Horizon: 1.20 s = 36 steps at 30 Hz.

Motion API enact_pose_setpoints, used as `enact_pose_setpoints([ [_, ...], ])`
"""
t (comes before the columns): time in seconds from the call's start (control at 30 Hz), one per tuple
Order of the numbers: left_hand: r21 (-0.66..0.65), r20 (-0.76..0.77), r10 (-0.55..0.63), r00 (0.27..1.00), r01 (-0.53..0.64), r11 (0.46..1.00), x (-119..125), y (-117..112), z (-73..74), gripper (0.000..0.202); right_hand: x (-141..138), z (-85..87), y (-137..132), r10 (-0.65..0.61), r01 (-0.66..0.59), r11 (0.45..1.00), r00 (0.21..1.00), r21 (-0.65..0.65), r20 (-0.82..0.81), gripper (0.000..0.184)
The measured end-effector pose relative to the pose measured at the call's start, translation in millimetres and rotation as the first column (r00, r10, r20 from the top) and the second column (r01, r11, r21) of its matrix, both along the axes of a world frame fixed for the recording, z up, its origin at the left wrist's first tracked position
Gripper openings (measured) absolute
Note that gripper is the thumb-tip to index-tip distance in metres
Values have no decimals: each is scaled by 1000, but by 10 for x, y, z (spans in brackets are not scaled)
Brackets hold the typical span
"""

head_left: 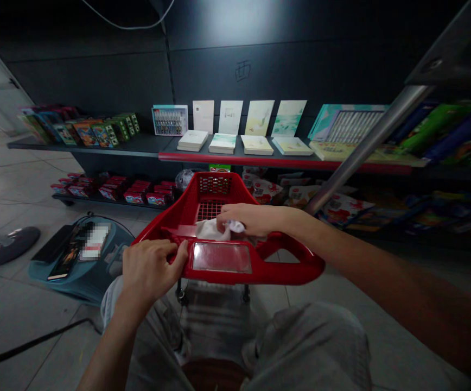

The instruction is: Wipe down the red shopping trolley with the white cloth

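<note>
A small red shopping cart (288,271) stands in front of my knees, its basket toward the shelves. My left hand (150,269) is closed around the left part of its handle, thumb beside the clear panel (221,257). Over the inner edge of the handle, my right hand (252,218) is closed on a whitish cloth (211,229). The cloth lies bunched against the red plastic just behind the panel. Part of it is hidden under my right fingers.
Ahead runs a dark shelf (125,148) with books, boxes and upright cards (230,117). Bagged goods (263,191) sit lower down. A metal pole (357,152) slants across the right. At left are a blue-grey bin (93,277) with items on top and a round stand base (11,245).
</note>
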<state>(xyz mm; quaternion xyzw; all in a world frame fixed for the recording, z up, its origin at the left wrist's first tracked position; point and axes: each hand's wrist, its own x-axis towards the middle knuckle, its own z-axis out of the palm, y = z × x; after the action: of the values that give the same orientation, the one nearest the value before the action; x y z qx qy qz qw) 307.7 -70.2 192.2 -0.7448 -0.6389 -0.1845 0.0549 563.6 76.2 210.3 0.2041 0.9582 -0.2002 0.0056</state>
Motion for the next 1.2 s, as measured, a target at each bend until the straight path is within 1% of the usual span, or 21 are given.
enact_pose_setpoints([
  [0.07, 4, 8, 1, 1000, -1, 1000, -1, 1, -10, 58, 203, 28, -46, -56, 55, 998, 997, 16, 51, 35],
  [0.13, 5, 12, 4, 1000, -4, 1000, 3, 2, -18, 58, 338, 67, -125, -128, 122, 991, 985, 53, 120, 40],
  [0.23, -3, 9, 23, 1000, -23, 1000, 14, 0, -21, 57, 382, 119, -235, -215, 196, 973, 960, 119, 176, 42],
  [0.3, -7, -1, 33, 999, -33, 999, 25, -4, -17, 58, 298, 141, -267, -195, 175, 976, 967, 127, 164, 41],
  [0.4, -14, -24, 34, 999, -35, 999, 44, -11, -7, 58, 53, 154, -257, -86, 76, 993, 989, 89, 124, 42],
  [0.43, -15, -30, 31, 999, -31, 999, 48, -12, -4, 58, -39, 152, -247, -70, 61, 995, 992, 83, 108, 43],
  [0.53, -8, -35, 15, 999, -15, 1000, 48, -7, -3, 58, -251, 122, -223, -87, 81, 990, 995, 112, 55, 42],
  [0.63, -4, -25, 12, 1000, -12, 1000, 29, 11, -10, 59, -292, 83, -215, -109, 105, 985, 994, 140, 18, 39],
  [0.73, -25, -16, 24, 1000, -25, 999, 13, 27, -16, 61, -175, 78, -213, -121, 115, 984, 992, 139, 35, 36],
  [0.83, -60, -22, 49, 999, -50, 997, 17, 29, -9, 62, 26, 107, -218, -146, 134, 984, 984, 119, 98, 40],
  [0.97, -79, -28, 77, 997, -79, 994, 32, 22, 1, 61, 281, 127, -255, -237, 225, 970, 959, 91, 153, 46],
  [1.07, -90, -22, 88, 996, -90, 992, 29, 23, -7, 61, 402, 130, -319, -284, 265, 956, 943, 126, 173, 45],
  [1.13, -90, -19, 90, 996, -92, 992, 17, 26, -18, 60, 473, 165, -402, -252, 233, 961, 960, 149, 124, 43],
  [1.17, -85, -17, 88, 996, -89, 992, 8, 27, -24, 60, 517, 197, -463, -224, 212, 964, 973, 163, 55, 41],
  [1.2, -76, -15, 81, 997, -81, 994, -5, 29, -32, 60, 569, 237, -541, -200, 206, 961, 979, 186, -50, 39],
])
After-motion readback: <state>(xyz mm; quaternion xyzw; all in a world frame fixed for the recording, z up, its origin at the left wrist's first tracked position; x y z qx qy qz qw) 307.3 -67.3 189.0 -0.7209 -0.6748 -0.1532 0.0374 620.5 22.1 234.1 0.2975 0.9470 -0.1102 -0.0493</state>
